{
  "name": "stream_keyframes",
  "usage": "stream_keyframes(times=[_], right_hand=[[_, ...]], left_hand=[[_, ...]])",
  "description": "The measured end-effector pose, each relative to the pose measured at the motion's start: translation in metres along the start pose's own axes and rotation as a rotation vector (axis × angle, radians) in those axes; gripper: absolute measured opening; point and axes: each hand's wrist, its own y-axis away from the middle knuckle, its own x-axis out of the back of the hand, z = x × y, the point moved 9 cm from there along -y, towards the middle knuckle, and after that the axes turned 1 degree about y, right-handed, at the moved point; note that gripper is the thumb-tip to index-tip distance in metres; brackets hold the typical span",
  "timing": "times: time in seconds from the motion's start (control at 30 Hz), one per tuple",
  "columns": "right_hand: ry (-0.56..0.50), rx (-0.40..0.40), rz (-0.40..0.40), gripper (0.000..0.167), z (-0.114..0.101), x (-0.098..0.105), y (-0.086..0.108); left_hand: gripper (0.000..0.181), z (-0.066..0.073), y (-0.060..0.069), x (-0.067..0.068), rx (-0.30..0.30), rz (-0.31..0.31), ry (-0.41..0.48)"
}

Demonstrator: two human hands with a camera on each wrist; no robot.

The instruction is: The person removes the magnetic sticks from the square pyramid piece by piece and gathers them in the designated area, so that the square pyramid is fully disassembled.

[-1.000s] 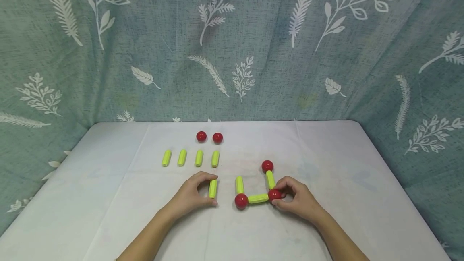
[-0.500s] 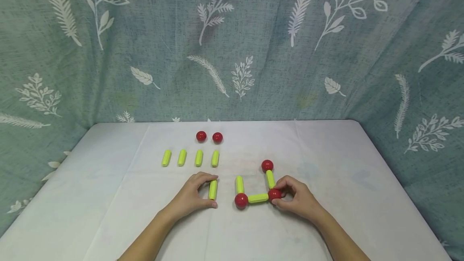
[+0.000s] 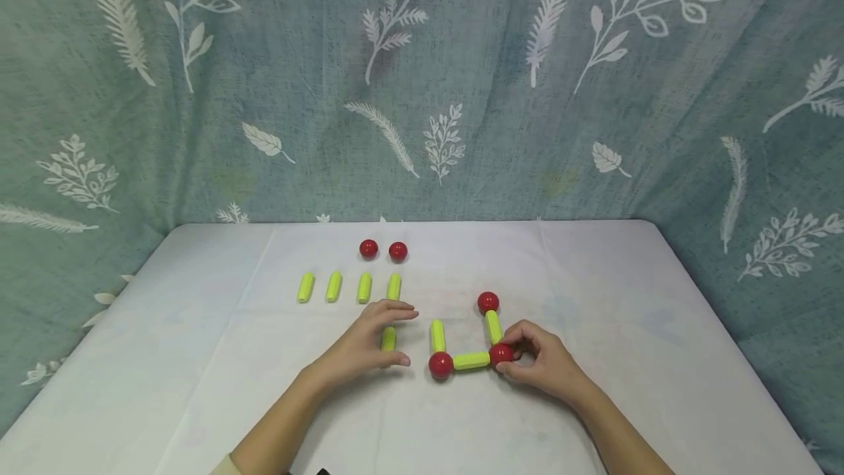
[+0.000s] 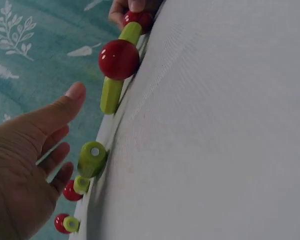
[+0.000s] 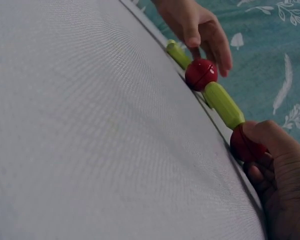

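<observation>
My right hand [image 3: 546, 363] pinches a red ball [image 3: 499, 352] at the near right corner of a U-shaped chain of balls and rods. From that ball a yellow-green rod [image 3: 494, 328] runs to a far red ball [image 3: 488, 303]. Another rod [image 3: 471, 361] joins it to the near left red ball [image 3: 440, 366], which bears a rod [image 3: 438, 336] with a free far end. My left hand [image 3: 359, 343] has its thumb and fingers spread, apart from a loose rod [image 3: 388, 339] lying behind them. In the left wrist view this loose rod [image 4: 91, 162] shows a silvery disc in its end.
Several yellow-green rods [image 3: 333, 286] lie in a row at the back left of the white table [image 3: 593, 262]. Beyond them sit two red balls [image 3: 368, 248] [image 3: 398, 251]. A leaf-patterned teal cloth [image 3: 488, 145] hangs around the table's back and sides.
My left hand has let go of the loose rod, spread its fingers and shifted a little to the right. The right hand and the chain stay in place.
</observation>
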Motion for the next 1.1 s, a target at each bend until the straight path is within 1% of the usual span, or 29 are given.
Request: stream_keyframes(times=[0.17, 0.27, 0.33, 0.43, 0.6, 0.67, 0.77, 0.97, 1.1], right_hand=[[-0.004, -0.014, -0.001, 0.031, 0.002, 0.0, -0.001], [-0.01, -0.007, 0.001, 0.03, 0.002, 0.0, 0.0], [-0.016, -0.003, -0.003, 0.03, 0.002, -0.001, -0.001], [-0.017, -0.001, -0.009, 0.03, 0.002, -0.002, -0.001], [0.0, 0.008, -0.001, 0.029, 0.002, -0.001, -0.001], [0.008, 0.015, 0.004, 0.029, 0.001, -0.001, -0.001], [0.017, 0.024, 0.008, 0.028, 0.002, 0.0, -0.001], [0.007, 0.033, 0.01, 0.029, 0.002, 0.0, -0.001], [0.011, 0.026, 0.01, 0.03, 0.003, 0.001, -0.001]], left_hand=[[0.055, 0.018, -0.02, -0.018, -0.098, -0.188, -0.069], [0.052, 0.024, -0.032, -0.026, -0.147, -0.262, -0.127], [0.05, 0.023, -0.038, -0.028, -0.154, -0.3, -0.145], [0.047, 0.02, -0.044, -0.033, -0.139, -0.366, -0.135], [0.043, 0.016, -0.05, -0.042, -0.137, -0.492, -0.136], [0.039, 0.015, -0.052, -0.045, -0.132, -0.527, -0.146], [0.033, 0.011, -0.055, -0.047, -0.115, -0.554, -0.146], [0.021, 0.007, -0.061, -0.046, -0.078, -0.52, -0.105], [0.017, 0.003, -0.064, -0.046, -0.083, -0.502, -0.088]])
